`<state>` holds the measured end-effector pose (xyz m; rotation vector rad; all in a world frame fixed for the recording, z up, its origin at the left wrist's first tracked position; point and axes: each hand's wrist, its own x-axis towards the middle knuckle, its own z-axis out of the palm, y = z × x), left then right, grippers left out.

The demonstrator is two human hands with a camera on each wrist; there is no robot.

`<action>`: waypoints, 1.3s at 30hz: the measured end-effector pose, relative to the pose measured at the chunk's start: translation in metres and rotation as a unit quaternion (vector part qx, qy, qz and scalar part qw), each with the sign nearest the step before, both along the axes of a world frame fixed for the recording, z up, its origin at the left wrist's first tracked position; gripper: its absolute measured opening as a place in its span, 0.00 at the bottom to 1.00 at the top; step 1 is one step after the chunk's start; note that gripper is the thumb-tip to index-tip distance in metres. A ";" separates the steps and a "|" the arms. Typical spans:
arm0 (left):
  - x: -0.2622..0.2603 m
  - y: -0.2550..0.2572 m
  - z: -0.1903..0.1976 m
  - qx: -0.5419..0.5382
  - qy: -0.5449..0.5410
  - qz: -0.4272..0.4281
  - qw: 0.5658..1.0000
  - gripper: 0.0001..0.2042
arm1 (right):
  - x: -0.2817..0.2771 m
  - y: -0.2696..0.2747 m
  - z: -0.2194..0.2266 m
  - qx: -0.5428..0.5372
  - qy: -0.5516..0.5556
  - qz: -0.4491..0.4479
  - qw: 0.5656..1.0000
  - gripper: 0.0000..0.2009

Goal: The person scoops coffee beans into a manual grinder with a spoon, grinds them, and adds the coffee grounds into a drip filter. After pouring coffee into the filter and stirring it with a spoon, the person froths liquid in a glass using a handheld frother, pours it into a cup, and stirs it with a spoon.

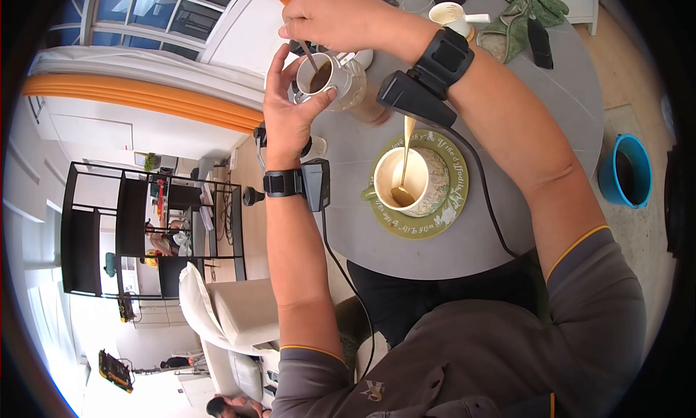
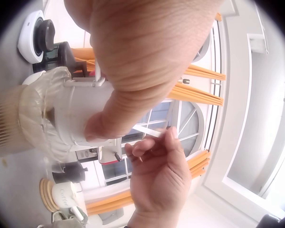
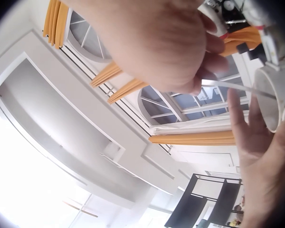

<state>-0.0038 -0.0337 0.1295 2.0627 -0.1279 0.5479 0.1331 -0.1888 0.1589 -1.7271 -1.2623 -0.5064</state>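
My left hand [image 1: 290, 124] grips a white cup-shaped container [image 2: 78, 109] by its side, thumb pressed on the wall. Dark brown contents [image 1: 320, 77] show inside it. Under the container is a clear scalloped glass piece [image 2: 42, 114], above a ribbed glass vessel [image 2: 7, 121]. Over the container's mouth, my right hand [image 1: 344, 18] pinches the upper end of a thin, flat-handled stirrer [image 3: 240, 87]. The stirrer slants down into the brown contents, which hide its lower end.
A patterned mug [image 1: 429, 175] with a gold spoon [image 1: 406, 164] stands on a green saucer [image 1: 457, 189] near me. Further right are a white coffee cup [image 1: 448, 15] and a green cloth [image 1: 516, 19]. A blue bucket [image 1: 607, 173] stands on the floor beyond the round table [image 1: 522, 193].
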 end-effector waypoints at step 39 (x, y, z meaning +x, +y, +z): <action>0.001 0.003 0.000 0.018 -0.005 0.001 1.000 0.51 | 0.005 0.009 -0.006 0.044 0.056 0.058 0.996 0.16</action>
